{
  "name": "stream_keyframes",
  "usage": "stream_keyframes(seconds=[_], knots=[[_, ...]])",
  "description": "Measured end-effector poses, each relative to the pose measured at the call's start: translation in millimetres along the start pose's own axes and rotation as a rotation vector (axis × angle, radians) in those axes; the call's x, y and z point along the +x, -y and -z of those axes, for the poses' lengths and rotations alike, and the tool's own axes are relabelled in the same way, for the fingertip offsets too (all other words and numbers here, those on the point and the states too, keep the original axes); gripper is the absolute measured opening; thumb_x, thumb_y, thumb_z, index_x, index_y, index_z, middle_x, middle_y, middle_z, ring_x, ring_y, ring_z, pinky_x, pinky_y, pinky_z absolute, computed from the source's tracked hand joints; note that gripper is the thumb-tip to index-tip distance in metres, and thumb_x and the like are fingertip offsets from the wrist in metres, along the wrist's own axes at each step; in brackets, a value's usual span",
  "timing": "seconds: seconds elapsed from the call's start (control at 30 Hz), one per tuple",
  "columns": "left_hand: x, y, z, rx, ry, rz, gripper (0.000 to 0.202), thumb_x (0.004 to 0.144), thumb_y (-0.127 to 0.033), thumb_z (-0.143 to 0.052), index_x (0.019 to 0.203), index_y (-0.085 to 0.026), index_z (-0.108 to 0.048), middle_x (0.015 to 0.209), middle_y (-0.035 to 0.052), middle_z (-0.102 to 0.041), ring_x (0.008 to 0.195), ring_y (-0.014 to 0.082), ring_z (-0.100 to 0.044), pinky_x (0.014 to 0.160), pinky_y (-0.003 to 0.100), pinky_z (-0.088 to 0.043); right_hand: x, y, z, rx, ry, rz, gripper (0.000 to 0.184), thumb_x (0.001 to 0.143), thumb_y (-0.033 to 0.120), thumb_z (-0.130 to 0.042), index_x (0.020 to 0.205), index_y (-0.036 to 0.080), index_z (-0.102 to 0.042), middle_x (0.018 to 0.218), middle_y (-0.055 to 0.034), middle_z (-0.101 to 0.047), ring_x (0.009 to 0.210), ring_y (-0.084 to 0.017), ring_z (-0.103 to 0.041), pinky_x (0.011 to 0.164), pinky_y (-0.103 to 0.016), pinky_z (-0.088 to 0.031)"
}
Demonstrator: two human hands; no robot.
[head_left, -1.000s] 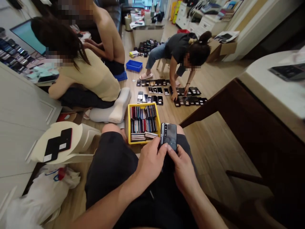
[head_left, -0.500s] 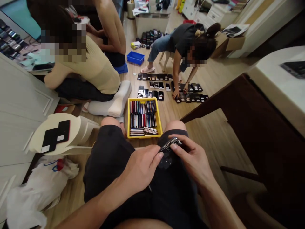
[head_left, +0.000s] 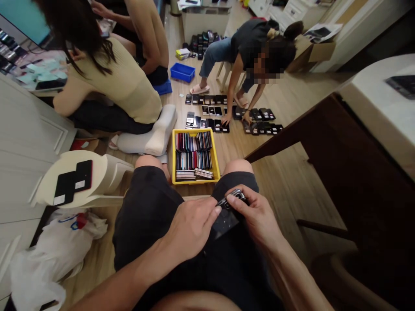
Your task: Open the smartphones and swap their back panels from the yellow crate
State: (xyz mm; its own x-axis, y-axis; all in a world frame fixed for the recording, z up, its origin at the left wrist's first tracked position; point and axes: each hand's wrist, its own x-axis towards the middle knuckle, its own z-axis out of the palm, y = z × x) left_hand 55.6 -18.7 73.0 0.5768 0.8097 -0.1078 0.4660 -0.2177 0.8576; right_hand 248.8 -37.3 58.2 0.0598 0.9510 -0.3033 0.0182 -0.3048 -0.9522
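Over my lap, my left hand point(head_left: 196, 222) and my right hand point(head_left: 256, 211) both grip a dark smartphone point(head_left: 226, 223). My left thumb and fingers pinch one edge of it. On the opposite upper corner, near a shiny rim and what looks like the camera area, lies my right thumb, with the fingers curled behind. The phone is tilted, its dark flat face partly showing. Beyond my knees stands a yellow crate point(head_left: 216, 166) packed with several rows of phones on edge.
A cream stool point(head_left: 103, 166) at left bears two dark phones point(head_left: 83, 175). White plastic bags point(head_left: 61, 246) lie below it. A co-worker point(head_left: 246, 52) bends over rows of phones point(head_left: 259, 128) on the floor. Two people sit at left. A dark table point(head_left: 363, 164) stands at right, a blue bin point(head_left: 182, 72) ahead.
The phone in my hands has tilted, and more of its dark flat face shows. One hand of the co-worker ahead has moved left along the phone rows.
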Motion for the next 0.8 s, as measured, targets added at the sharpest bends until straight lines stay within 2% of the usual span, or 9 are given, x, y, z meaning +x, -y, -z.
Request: stream_keyframes(seconds=[0.13, 0.3, 0.43, 0.57, 0.7, 0.8], knots=[[-0.6, 1.5, 0.5, -0.058, 0.052, 0.035, 0.034, 0.106, -0.035, -0.037, 0.075, -0.022, -0.039, 0.072, -0.0024, -0.052, 0.067, 0.0149, -0.049, 0.066, 0.029, -0.033, -1.5, -1.5, -0.9, 0.008, 0.001, -0.03, 0.028, 0.086, 0.046, -0.076, 0.081, 0.019, -0.07, 0.071, 0.0025, -0.061, 0.068, -0.012, -0.05, 0.063, -0.023, -0.039], [1.2, 2.9, 1.2, -0.084, 0.071, 0.048, 0.034, 0.106, -0.034, -0.038, 0.074, -0.022, -0.038, 0.072, -0.003, -0.049, 0.066, 0.0144, -0.047, 0.065, 0.03, -0.03, -4.6, -2.2, -3.8, -0.007, -0.019, -0.045, 0.031, 0.086, 0.048, -0.075, 0.08, 0.018, -0.068, 0.07, 0.0028, -0.058, 0.067, -0.012, -0.048, 0.063, -0.023, -0.038], [2.2, 4.8, 1.3, -0.13, 0.069, 0.067, 0.035, 0.105, -0.035, -0.04, 0.074, -0.021, -0.04, 0.071, -0.0038, -0.048, 0.066, 0.0133, -0.046, 0.065, 0.029, -0.03, -4.3, -0.8, -4.3, -0.038, -0.025, -0.061, 0.033, 0.086, 0.05, -0.074, 0.083, 0.018, -0.069, 0.072, 0.0024, -0.058, 0.068, -0.013, -0.049, 0.063, -0.024, -0.038], [0.5, 6.9, -0.1, -0.265, 0.094, 0.112, 0.036, 0.105, -0.037, -0.042, 0.073, -0.02, -0.043, 0.068, -0.0051, -0.047, 0.064, 0.0118, -0.045, 0.063, 0.027, -0.03, -4.9, 0.7, -3.0, -0.041, 0.02, -0.064, 0.033, 0.087, 0.052, -0.074, 0.089, 0.019, -0.07, 0.076, 0.0021, -0.06, 0.07, -0.013, -0.051, 0.065, -0.023, -0.04], [-2.2, 6.3, -1.5, -0.343, 0.118, 0.173, 0.036, 0.104, -0.04, -0.042, 0.076, -0.019, -0.052, 0.069, -0.0046, -0.049, 0.066, 0.0122, -0.046, 0.063, 0.027, -0.031, -7.8, -1.1, -1.7, -0.043, 0.035, -0.064, 0.035, 0.091, 0.053, -0.068, 0.094, 0.019, -0.07, 0.078, 0.0015, -0.06, 0.07, -0.013, -0.05, 0.064, -0.023, -0.039], [-3.6, 3.7, -1.2, -0.344, 0.14, 0.223, 0.029, 0.101, -0.034, -0.045, 0.08, -0.019, -0.059, 0.07, -0.0043, -0.051, 0.067, 0.0127, -0.047, 0.063, 0.027, -0.031, -9.5, -2.8, -1.6, -0.029, 0.039, -0.063, 0.034, 0.093, 0.053, -0.065, 0.094, 0.019, -0.07, 0.076, 0.0018, -0.059, 0.067, -0.012, -0.048, 0.062, -0.024, -0.038]])
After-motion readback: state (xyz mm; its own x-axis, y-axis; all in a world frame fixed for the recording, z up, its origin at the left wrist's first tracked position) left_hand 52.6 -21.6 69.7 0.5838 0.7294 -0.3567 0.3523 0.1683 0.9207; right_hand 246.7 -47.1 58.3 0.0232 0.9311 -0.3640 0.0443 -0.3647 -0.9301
